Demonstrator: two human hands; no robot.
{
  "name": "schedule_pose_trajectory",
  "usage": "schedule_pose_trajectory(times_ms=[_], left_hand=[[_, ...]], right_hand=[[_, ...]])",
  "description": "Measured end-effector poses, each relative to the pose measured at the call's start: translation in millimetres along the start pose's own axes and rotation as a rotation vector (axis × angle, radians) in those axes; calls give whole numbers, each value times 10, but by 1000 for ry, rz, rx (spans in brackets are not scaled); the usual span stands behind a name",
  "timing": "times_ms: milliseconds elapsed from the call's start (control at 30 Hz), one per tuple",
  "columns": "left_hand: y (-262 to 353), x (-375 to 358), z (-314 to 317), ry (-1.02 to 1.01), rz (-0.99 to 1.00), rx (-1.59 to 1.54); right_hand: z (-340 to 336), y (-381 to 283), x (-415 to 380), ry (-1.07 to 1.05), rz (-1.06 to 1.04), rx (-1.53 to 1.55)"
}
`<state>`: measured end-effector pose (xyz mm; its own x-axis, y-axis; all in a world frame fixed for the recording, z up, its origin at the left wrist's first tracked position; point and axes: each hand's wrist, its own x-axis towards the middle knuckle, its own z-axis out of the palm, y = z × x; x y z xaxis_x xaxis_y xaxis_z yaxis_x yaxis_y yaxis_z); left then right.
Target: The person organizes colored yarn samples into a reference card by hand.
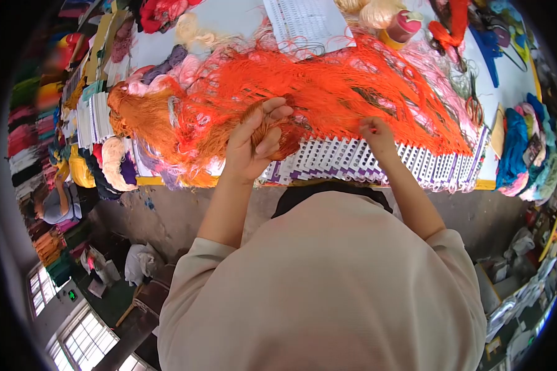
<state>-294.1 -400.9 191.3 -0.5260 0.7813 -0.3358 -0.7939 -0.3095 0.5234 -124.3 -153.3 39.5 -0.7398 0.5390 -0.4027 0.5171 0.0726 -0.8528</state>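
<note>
A bundle of rust-brown thread (265, 126) lies in my left hand (254, 139), its fingers curled round it. To the right, my right hand (377, 137) is closed in a pinch over the orange-red threads (328, 93); what its fingertips hold is too small to make out. Beneath both hands the orange-red threads spread across the table. Along the front edge runs a row of white cards with dark holes (340, 162), overlapping one another, with threads lying over their upper ends. More brown-orange thread (142, 114) is heaped at the left.
A printed sheet (306, 25) lies at the back, with a pink and yellow spool (402, 28) beside it. Scissors (473, 108) rest at the right, near blue yarn skeins (513, 151). White card stacks (94, 120) stand at the left. Another person (60, 201) is at the far left.
</note>
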Motion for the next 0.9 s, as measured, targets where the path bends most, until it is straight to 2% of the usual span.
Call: schedule_pose_trajectory(times_ms=[67,167,300,367,400,467,667,900], left_hand=[[-4,-4,1,4,11,-9],[4,-10,2,-33,36,-38],[25,-40,14,-40,66,-61],[38,-61,23,-13,75,-55],[41,-70,26,-7,79,-56],[44,-84,31,12,90,-67],[51,-93,44,31,94,-85],[37,-73,94,66,93,-44]], right_hand=[[117,-145,-17,-70,-96,-47],[260,-188,18,-177,-40,13],[385,-59,80,-147,-97,-39],[426,-78,92,-159,48,78],[442,-86,94,-166,48,78],[459,-293,61,-259,216,218],[668,-767,19,-528,337,472],[841,-1115,-79,-691,293,584]])
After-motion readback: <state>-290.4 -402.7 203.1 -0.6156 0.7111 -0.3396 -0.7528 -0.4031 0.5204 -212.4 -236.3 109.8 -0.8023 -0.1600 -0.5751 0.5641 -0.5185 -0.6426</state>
